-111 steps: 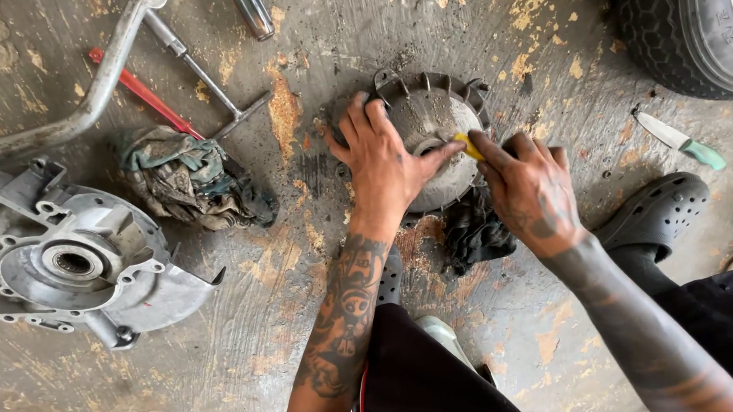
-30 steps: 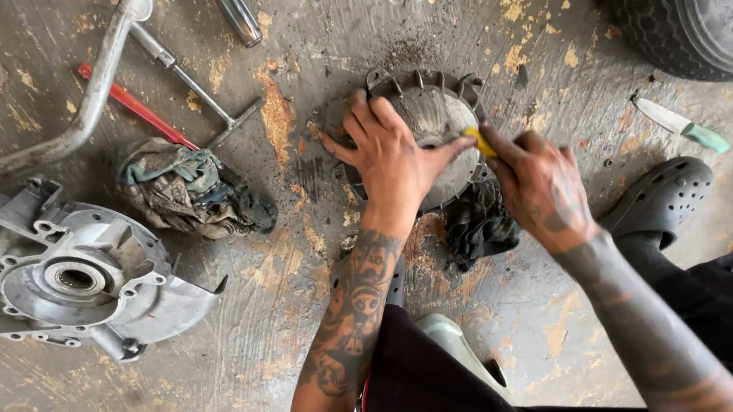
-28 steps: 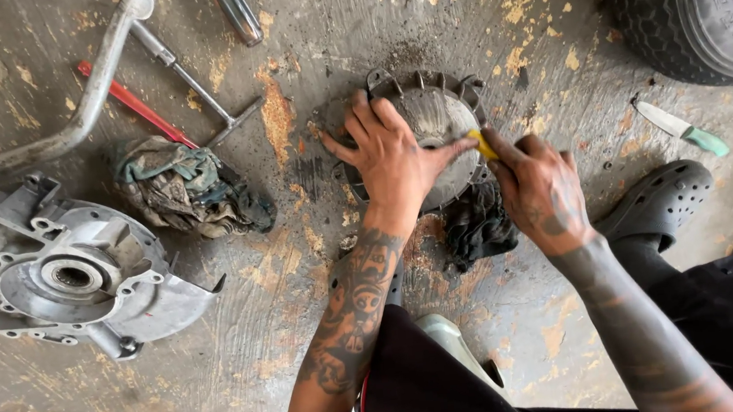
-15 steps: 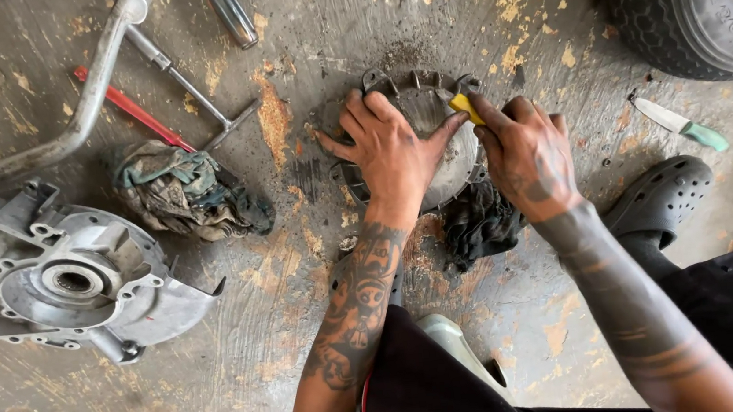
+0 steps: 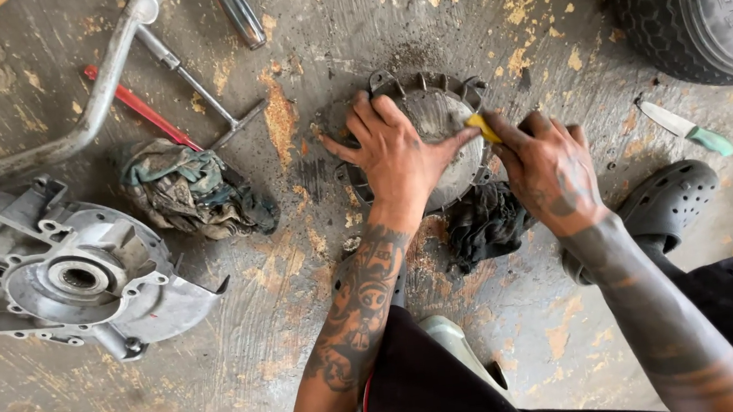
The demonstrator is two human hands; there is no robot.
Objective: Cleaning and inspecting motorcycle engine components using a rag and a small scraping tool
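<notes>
A round finned metal part [image 5: 439, 102] lies on the stained concrete floor. My left hand [image 5: 395, 155] lies flat on it, fingers spread, pressing it down. My right hand [image 5: 547, 168] grips a small yellow-handled tool [image 5: 483, 128] whose tip rests against the part's right side. A dark rag [image 5: 485, 222] lies bunched just below the part, between my two wrists.
A silver engine casing [image 5: 72, 276] sits at the left, a dirty rag [image 5: 193, 188] beside it. A bent metal bar [image 5: 85, 124], a red-handled tool [image 5: 141, 108] and a T-wrench [image 5: 197, 88] lie at the upper left. A tyre [image 5: 694, 9] fills the upper right; a green-handled knife [image 5: 687, 128] and a black clog [image 5: 663, 207] are nearby.
My right hand has shifted the yellow-handled tool up along the part's right edge and back down a little. My left hand has stayed pressed on the part.
</notes>
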